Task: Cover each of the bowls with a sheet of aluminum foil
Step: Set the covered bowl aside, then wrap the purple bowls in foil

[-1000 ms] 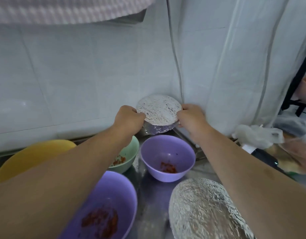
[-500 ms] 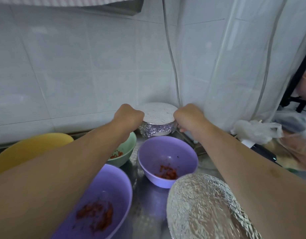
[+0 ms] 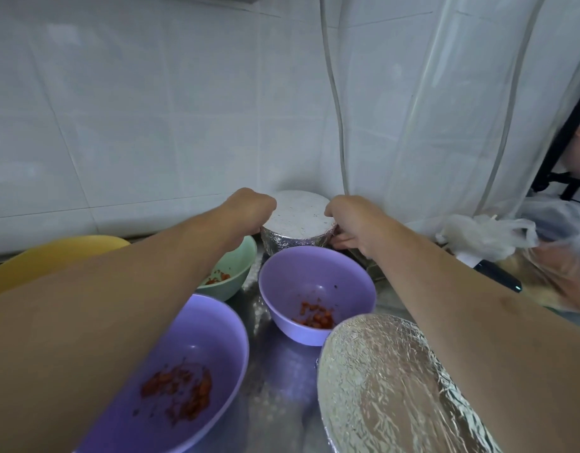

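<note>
both hands, left hand (image 3: 249, 209) and right hand (image 3: 350, 223), grip the foil-covered bowl (image 3: 298, 220) at frame centre; crimp foil evenly under its rim.

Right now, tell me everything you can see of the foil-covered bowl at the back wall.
The back bowl stands upright on the steel counter against the tiled wall, behind the purple bowl. Foil is stretched flat and pale across its top and crimped in shiny wrinkles down its sides, hiding the bowl itself. The left hand grips its left edge; the right hand holds its right side, fingers curled on the foil.
</note>
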Action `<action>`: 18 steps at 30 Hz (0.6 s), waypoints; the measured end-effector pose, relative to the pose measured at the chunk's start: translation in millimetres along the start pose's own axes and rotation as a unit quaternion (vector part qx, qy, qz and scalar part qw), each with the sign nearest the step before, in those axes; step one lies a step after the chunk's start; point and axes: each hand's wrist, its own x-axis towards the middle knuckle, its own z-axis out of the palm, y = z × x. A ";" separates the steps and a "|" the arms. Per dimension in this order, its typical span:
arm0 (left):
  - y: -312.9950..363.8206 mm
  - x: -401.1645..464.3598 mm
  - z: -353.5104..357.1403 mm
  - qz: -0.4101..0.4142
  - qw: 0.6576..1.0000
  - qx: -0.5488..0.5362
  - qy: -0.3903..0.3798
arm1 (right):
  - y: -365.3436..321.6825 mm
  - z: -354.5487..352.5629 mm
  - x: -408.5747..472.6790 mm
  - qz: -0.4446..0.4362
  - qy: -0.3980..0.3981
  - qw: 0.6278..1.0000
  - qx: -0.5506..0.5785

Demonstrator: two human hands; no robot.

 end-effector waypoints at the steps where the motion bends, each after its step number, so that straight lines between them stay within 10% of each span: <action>1: -0.8 0.8 0.4 0.003 1.000 0.008 -0.008 | 0.0 0.4 0.1 0.007 -0.005 1.000 -0.007; 11: 14.1 -15.5 9.7 0.077 0.929 0.356 -0.069 | 6.5 2.6 -3.0 0.016 0.002 0.999 -0.048; 18: 8.9 -39.7 -6.3 0.112 0.928 0.355 0.016 | 13.4 -16.7 -21.0 -0.038 0.016 0.983 -0.178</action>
